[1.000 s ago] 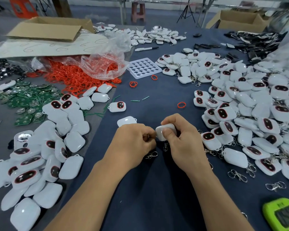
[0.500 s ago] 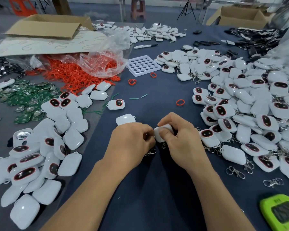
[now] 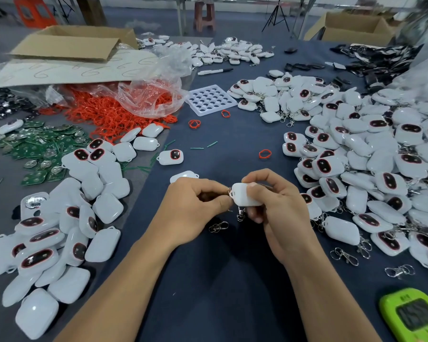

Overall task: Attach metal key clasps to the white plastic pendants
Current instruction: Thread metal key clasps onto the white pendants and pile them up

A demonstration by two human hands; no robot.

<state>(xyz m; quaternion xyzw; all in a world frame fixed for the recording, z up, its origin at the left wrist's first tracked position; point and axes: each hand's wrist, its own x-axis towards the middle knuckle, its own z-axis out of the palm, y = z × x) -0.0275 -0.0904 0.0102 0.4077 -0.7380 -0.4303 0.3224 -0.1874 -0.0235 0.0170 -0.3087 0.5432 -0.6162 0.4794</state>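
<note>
Hand-drawn loops resembling the numeral 6 run in a row across the pale cardboard sheet (image 3: 59, 72). Small print on the green device (image 3: 413, 314) is too blurred to read.

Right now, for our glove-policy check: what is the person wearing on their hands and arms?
Nothing that shows. The left hand and right hand are ungloved, with no visible rings, and both forearms are uncovered to the frame's edge: no sleeves, watch or wristbands.
</note>
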